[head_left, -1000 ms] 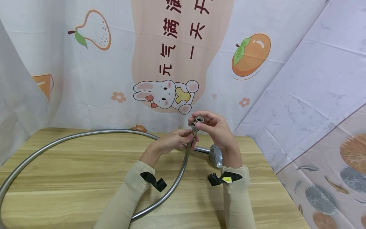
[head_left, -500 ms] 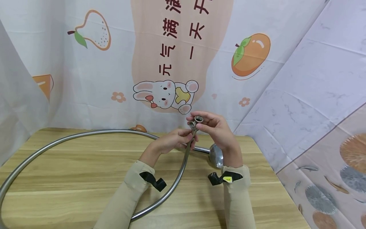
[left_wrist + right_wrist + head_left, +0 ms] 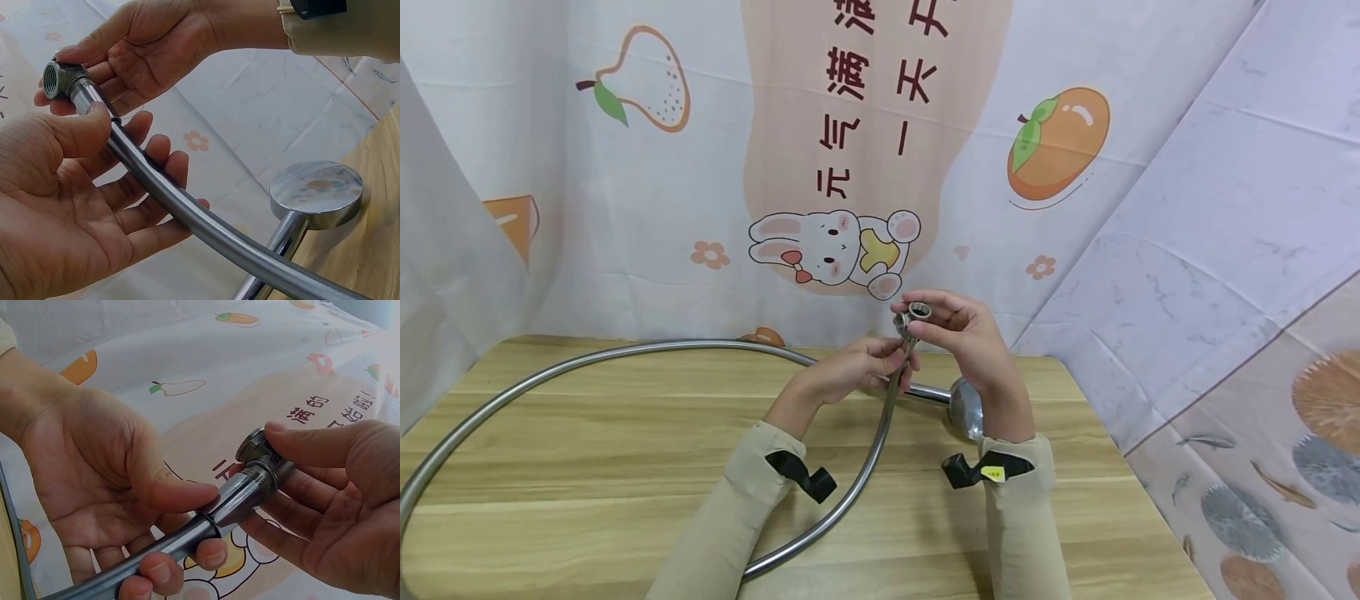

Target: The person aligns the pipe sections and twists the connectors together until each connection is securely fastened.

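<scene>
My left hand (image 3: 857,369) grips a shiny metal shower hose (image 3: 169,190) near its end, its thumb pressing by the chrome end nut (image 3: 234,499). At that end sits a small metal pipe fitting (image 3: 60,79) with a threaded, ring-shaped opening; a second opening shows in the head view. Between thumb and fingers, my right hand (image 3: 964,337) pinches this fitting. In the right wrist view the fitting lines up with the hose nut, and some thread shows between them. Both hands are raised above the far part of the table.
Behind my hands a chrome shower head (image 3: 317,194) lies on the wooden table (image 3: 647,475). The hose loops widely over the left side of the table and past its front. A printed curtain (image 3: 647,192) hangs right behind the table's far edge.
The fitting has turned slightly on the hose end, and its openings have shifted a little to the left. My right thumb and fingers moved with it; my left hand stays in place.
</scene>
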{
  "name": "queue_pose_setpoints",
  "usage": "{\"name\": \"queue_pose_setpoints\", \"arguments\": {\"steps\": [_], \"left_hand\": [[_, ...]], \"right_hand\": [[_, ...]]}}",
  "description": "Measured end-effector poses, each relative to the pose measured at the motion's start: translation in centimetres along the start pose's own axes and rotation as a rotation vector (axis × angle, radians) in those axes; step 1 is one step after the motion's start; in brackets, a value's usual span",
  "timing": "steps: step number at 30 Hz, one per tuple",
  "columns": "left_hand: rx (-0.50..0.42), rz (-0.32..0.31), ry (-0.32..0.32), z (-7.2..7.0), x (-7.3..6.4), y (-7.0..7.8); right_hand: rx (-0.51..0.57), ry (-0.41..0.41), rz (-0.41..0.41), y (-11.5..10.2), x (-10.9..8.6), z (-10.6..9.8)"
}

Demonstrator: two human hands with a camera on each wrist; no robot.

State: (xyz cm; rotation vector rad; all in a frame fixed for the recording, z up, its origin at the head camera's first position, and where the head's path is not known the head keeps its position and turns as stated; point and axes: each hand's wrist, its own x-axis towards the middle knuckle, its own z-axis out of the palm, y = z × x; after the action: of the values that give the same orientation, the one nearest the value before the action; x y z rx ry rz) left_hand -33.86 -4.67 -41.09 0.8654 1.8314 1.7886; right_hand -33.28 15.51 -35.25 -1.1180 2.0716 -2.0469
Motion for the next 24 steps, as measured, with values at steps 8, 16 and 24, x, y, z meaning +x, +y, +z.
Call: {"name": "queue_pose_setpoints", "arguments": {"steps": [8, 16, 24], "left_hand": [[-0.007, 0.003, -0.002, 0.0, 0.0, 0.0], [-0.015, -0.010, 0.010, -0.1, -0.1, 0.0], [-0.028, -0.011, 0.018, -0.1, 0.0, 0.0]], "right_hand": [[0.007, -0.077, -0.048, 0.2, -0.1, -0.7], [0.009, -0.109, -0.054, 0.2, -0.1, -1.0], [-0.001, -0.051, -0.025, 0.2, 0.0, -0.6]]}}
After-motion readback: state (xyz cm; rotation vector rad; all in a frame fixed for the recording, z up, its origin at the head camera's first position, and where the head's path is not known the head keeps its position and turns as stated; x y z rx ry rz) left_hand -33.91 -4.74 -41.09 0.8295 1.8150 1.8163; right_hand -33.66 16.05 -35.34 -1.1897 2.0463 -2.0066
